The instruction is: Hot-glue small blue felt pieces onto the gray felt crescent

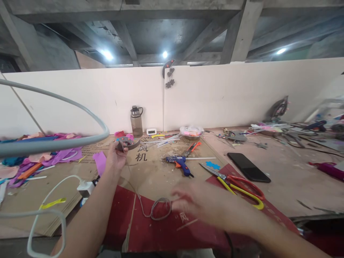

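Note:
My left hand (117, 156) is closed on a dark grey crescent (131, 144) with small coloured dots, raised over the cardboard. From near it a thin grey cord (139, 200) trails down to a loose coil (161, 209) on the red board. Smeared by motion, my right hand (193, 200) hovers beside the coil, its fingers too blurred to read. Beyond that hand lie a blue glue gun (182, 164) and an orange-handled cutting tool (192, 148). Scissors (236, 182) with red and yellow handles rest to its right, near a blue felt flower shape (213, 165).
A black phone (248, 167) lies on the right. Along the white partition (228, 96) stand a bottle (136, 122), a small digital clock (151, 132) and a dish (192, 132). Felt scraps (61, 156) pile up at left, where a thick grey tube (67, 143) crosses the view.

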A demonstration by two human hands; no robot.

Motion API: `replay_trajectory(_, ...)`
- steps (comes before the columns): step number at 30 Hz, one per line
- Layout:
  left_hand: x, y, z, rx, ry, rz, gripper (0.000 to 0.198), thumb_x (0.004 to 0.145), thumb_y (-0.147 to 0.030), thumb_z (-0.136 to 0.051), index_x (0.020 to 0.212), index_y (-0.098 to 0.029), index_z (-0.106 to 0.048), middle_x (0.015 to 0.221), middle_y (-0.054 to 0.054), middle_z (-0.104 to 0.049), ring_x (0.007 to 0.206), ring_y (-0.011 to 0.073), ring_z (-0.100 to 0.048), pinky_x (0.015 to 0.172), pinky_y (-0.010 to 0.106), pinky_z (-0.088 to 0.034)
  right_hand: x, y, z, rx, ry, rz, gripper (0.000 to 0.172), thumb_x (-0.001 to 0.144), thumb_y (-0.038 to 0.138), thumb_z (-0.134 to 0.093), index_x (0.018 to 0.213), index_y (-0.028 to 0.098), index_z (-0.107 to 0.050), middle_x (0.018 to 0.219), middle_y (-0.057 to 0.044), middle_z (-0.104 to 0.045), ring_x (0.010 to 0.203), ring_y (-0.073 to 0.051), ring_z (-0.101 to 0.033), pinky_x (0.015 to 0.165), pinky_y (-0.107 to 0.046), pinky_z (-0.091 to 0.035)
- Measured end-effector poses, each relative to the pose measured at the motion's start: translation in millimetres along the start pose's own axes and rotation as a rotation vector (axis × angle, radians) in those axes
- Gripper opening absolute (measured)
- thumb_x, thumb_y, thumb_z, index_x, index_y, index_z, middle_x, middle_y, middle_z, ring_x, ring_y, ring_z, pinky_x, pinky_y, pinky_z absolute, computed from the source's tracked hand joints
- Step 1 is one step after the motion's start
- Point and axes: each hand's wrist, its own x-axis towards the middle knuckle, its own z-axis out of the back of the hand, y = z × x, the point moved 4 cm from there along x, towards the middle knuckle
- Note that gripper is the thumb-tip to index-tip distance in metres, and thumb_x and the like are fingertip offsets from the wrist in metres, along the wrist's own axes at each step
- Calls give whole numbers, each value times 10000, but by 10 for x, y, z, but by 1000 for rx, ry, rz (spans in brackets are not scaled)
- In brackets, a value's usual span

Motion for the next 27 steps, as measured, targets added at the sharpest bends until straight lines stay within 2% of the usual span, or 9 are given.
replay_trajectory(4, -10, 102, -20, 71, 68, 1, 63, 660, -123, -619, 711, -145, -589, 612, -11, -612, 549, 93, -583, 441, 165, -424, 228, -553, 160, -104, -337, -279, 356, 932, 407, -371, 918, 189, -651, 848, -70, -683, 766, -189, -606, 687, -289, -400)
replay_trajectory(9, -112, 260, -86, 158, 182, 24, 123, 634, -157, -682, 725, -145, -601, 638, -12, -615, 562, 105, -587, 447, 193, -442, 505, -1218, -17, -274, -373, -457, 246, 866, 338, -495, 869, 146, -650, 913, -111, -667, 867, -206, -599, 761, -292, -419)
replay_trajectory(12, -164, 327, -108, 185, 227, 28, 149, 614, -175, -716, 704, -147, -600, 635, -14, -606, 567, 105, -579, 442, 195, -440, 443, -1463, 71, -305, -424, -462, 271, 889, 302, -434, 975, 140, -633, 996, -115, -661, 925, -201, -598, 819, -296, -423)
replay_trajectory(15, -181, 354, -119, 192, 249, 26, 164, 601, -184, -734, 699, -148, -607, 635, -15, -596, 583, 111, -579, 439, 196, -438, 170, -1739, 347, -460, -482, -565, 325, 887, 283, -420, 1086, 105, -605, 1123, -173, -618, 1074, -249, -550, 925, -344, -383)
replay_trajectory(19, -181, 346, -128, 207, 261, 31, 171, 597, -185, -741, 715, -148, -622, 634, -17, -592, 593, 111, -577, 446, 191, -439, -448, -2271, 715, -608, -558, -1001, 510, 851, 434, -454, 1211, 85, -544, 1240, -253, -522, 1130, -397, -487, 867, -473, -404)
replay_trajectory(21, -179, 340, -124, 219, 263, 29, 173, 601, -193, -745, 720, -151, -626, 643, -14, -596, 598, 111, -577, 450, 191, -442, -759, -2541, 771, -596, -532, -1200, 668, 823, 577, -417, 1205, 44, -543, 1203, -308, -513, 1114, -459, -479, 823, -512, -403)
replay_trajectory(23, -177, 340, -114, 227, 267, 28, 170, 607, -200, -747, 719, -155, -628, 648, -12, -600, 597, 111, -574, 454, 192, -445, -978, -2785, 742, -555, -455, -1262, 785, 785, 658, -405, 1152, -15, -572, 1142, -357, -521, 1105, -470, -495, 842, -496, -387)
replay_trajectory(24, -175, 343, -108, 231, 269, 30, 167, 609, -202, -748, 715, -157, -627, 648, -12, -600, 598, 111, -573, 455, 193, -446, -1074, -2903, 708, -521, -405, -1313, 791, 752, 676, -447, 1098, -18, -605, 1100, -374, -534, 1081, -462, -521, 840, -484, -387)
replay_trajectory(27, -174, 358, -91, 242, 272, 36, 159, 613, -203, -748, 701, -162, -622, 637, -13, -591, 600, 113, -571, 454, 191, -443, -1239, -3149, 683, -540, -488, -1325, 755, 700, 698, -489, 1017, 33, -652, 1058, -384, -551, 1048, -483, -545, 757, -518, -401)
